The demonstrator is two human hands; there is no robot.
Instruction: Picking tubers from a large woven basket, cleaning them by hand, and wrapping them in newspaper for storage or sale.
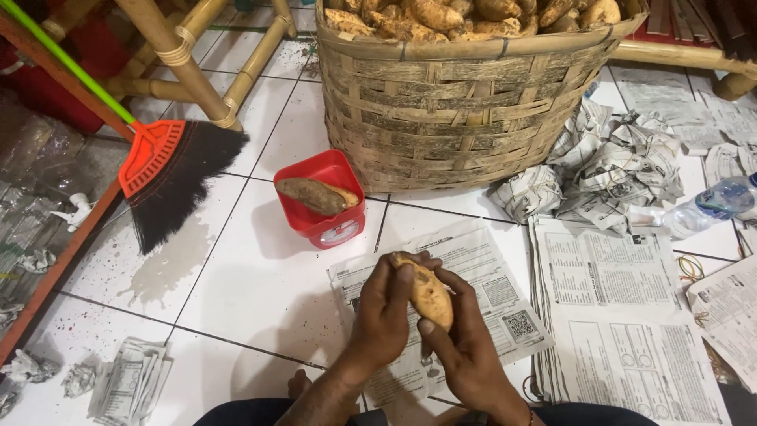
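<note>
A tan sweet potato (pixel 431 295) is held upright between both my hands over a sheet of newspaper (pixel 473 260) on the white tiled floor. My left hand (pixel 384 315) wraps its left side, fingers curled over the top. My right hand (pixel 461 339) cups its right side and lower end. Just beyond stands a small red kitchen scale (pixel 322 222) with another sweet potato (pixel 315 195) lying in its red tray.
A large woven bamboo basket (pixel 457 110) heaped with sweet potatoes stands behind the scale. Crumpled newspaper (pixel 599 170) and flat newspaper sheets (pixel 623 331) lie to the right, beside a plastic bottle (pixel 710 205). A broom with an orange head (pixel 169 177) leans at left near bamboo furniture legs (pixel 189 63).
</note>
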